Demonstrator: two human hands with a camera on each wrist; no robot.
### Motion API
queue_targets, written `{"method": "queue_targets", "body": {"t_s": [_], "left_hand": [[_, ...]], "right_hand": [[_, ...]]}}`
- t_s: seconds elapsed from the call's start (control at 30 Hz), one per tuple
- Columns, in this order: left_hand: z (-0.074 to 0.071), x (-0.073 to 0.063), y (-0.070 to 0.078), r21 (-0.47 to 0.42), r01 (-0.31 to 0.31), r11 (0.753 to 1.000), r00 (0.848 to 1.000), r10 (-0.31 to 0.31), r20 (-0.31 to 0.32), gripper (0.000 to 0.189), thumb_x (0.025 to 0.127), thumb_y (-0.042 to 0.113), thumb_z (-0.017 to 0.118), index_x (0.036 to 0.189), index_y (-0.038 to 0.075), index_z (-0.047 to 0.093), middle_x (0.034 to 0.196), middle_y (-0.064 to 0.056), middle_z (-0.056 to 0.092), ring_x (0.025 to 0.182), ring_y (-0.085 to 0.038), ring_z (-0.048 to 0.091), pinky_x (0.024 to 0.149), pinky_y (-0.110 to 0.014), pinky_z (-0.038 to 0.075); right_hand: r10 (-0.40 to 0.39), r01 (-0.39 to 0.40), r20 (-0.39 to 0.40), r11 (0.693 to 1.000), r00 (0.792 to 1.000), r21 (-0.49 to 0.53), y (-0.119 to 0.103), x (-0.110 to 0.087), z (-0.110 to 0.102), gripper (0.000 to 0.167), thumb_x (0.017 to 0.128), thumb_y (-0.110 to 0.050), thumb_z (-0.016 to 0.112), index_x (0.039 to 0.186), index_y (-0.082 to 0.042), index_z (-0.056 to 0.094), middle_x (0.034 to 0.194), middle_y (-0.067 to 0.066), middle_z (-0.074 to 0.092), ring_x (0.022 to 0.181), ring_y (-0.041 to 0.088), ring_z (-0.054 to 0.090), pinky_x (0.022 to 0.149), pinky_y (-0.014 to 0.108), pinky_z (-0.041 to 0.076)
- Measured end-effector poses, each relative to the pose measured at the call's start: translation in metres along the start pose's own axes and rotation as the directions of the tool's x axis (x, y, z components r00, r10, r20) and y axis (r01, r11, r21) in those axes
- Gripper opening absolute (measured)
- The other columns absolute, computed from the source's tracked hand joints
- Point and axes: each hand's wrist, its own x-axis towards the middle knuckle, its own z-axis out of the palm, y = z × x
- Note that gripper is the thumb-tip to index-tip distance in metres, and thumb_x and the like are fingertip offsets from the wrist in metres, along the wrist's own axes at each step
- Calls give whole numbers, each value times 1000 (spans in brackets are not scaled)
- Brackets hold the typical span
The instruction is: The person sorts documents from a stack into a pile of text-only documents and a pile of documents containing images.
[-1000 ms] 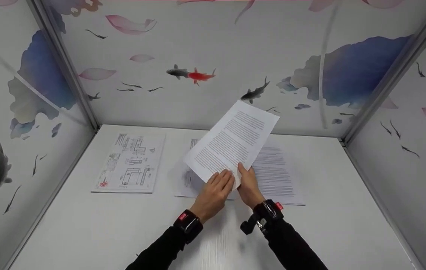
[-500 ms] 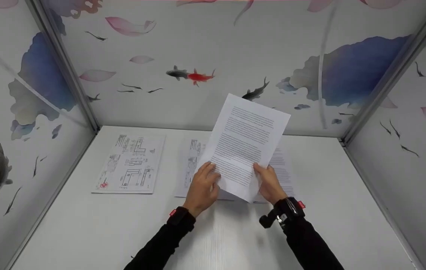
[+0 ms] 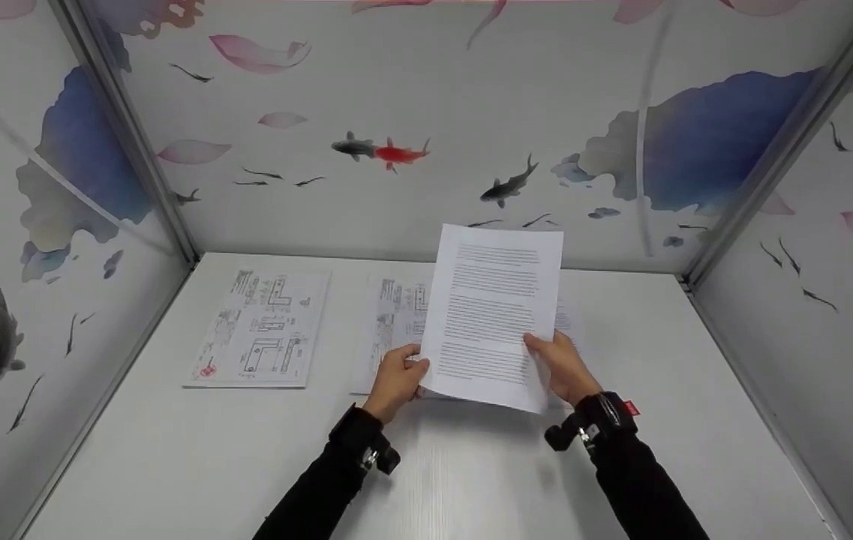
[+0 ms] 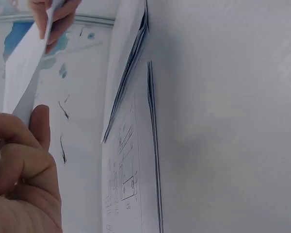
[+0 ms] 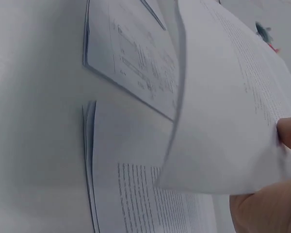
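Note:
A white paper with printed text [image 3: 494, 307] is held up in front of me, nearly upright in the head view; whether it is one sheet or a thin stack I cannot tell. My left hand [image 3: 396, 381] pinches its lower left edge between thumb and fingers, and the left wrist view shows the paper [image 4: 26, 87] edge-on. On the right side, my right hand [image 3: 567, 367] grips the edge with the thumb on the printed face. Behind the paper lie a pile of technical drawings [image 3: 383, 341] and a pile of text pages [image 5: 140, 189], partly hidden.
Another pile of technical drawings [image 3: 257, 330] with a red mark lies at the left of the white table [image 3: 171, 465]. Walls with painted fish and petals [image 3: 396, 67] close off the back and both sides.
The paper has turned from leaning right to nearly upright. My left hand has moved from its bottom edge to its left edge. My right hand has shifted right, still gripping it.

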Motion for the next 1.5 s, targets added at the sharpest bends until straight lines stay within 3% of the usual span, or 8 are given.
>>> {"method": "queue_targets", "body": {"t_s": [0.13, 0.27, 0.5, 0.7, 0.97, 1.17, 1.33, 1.5], "left_hand": [[7, 0, 4, -30, 81, 996, 993, -78, 83, 53, 87, -7, 52, 139, 2, 50, 81, -10, 71, 49, -10, 56, 44, -18, 37], [21, 3, 4, -54, 119, 991, 987, -113, 111, 54, 85, -13, 50, 138, -2, 49, 87, -17, 72, 55, -13, 63, 47, -19, 44], [51, 7, -9, -70, 145, 987, 988, -140, 65, 56, 89, -13, 49, 144, -10, 37, 90, -22, 71, 54, -14, 65, 59, -30, 58], [68, 14, -16, 12, 102, 995, 995, -102, 13, 52, 88, -12, 50, 140, -10, 42, 93, -25, 71, 55, -15, 65, 60, -33, 58], [85, 23, -12, 117, 105, 988, 994, -107, 16, 51, 87, -7, 55, 138, -7, 46, 73, -12, 68, 52, -10, 59, 56, -28, 55], [96, 27, -11, 210, 87, 974, 995, -94, 26, 46, 89, -1, 59, 133, -5, 52, 65, -3, 62, 49, -9, 53, 47, -21, 44], [100, 32, -11, 302, 72, 950, 997, -74, -4, 45, 89, 4, 62, 133, -3, 54, 68, -3, 64, 53, -10, 56, 48, -21, 41], [99, 33, -11, 394, 21, 919, 1000, -18, -11, 44, 88, 5, 64, 131, -3, 56, 83, -10, 70, 64, -13, 60, 58, -23, 46]], "right_hand": [[18, -21, -34, 996, 999, -81, 4, 1, -11, 45, 102, -20, 51, 143, -4, 44, 113, 5, 66, 93, 16, 63, 83, 29, 46], [32, -38, -57, 993, 998, -113, 7, 3, -24, 47, 101, -18, 52, 145, -4, 40, 115, 9, 66, 90, 16, 65, 78, 28, 50], [70, -77, -36, 963, 997, -258, 20, 0, -46, 56, 100, -17, 54, 146, 3, 30, 125, 20, 56, 92, 16, 63, 73, 26, 52], [113, -116, -31, 924, 993, -365, 32, -5, -60, 56, 97, -13, 57, 146, 4, 34, 129, 23, 56, 91, 17, 65, 73, 31, 54], [59, -122, -166, 908, 984, -401, 37, -7, -78, 59, 95, -9, 57, 146, 7, 31, 130, 30, 53, 96, 23, 64, 71, 35, 57], [-24, -117, -246, 831, 969, -544, 44, -9, -85, 59, 95, -14, 57, 144, 8, 34, 129, 33, 51, 95, 27, 62, 66, 30, 54], [-107, -97, -265, 750, 958, -654, 47, -13, -89, 58, 92, -17, 59, 139, 11, 40, 126, 36, 53, 107, 40, 59, 79, 41, 50], [-93, -108, -262, 743, 961, -660, 48, -14, -92, 58, 92, -17, 58, 138, 13, 40, 126, 38, 53, 111, 44, 58, 89, 48, 49]]}}
